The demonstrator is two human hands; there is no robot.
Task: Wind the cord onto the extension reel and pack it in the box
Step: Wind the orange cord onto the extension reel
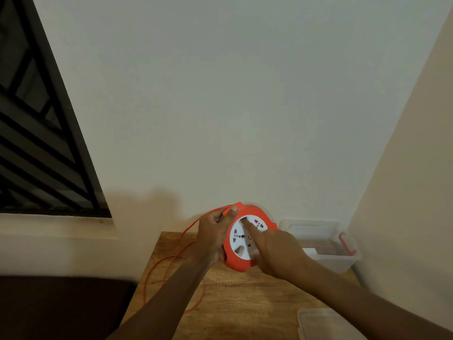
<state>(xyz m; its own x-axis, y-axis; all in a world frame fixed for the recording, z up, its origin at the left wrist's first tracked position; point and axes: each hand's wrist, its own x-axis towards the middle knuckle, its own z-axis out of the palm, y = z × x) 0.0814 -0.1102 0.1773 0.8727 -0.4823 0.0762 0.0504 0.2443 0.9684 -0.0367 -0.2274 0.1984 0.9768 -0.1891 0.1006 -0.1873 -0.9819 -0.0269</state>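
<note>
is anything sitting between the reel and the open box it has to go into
Nothing visible does. The reel is held above the table, with the clear box open just to its right. The lid lies apart, nearer the person. Loose cord trails on the opposite side.

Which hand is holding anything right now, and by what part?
The left hand grips the round orange plastic extension reel by its left rim. The right hand holds nothing; its finger presses the white face.
</note>
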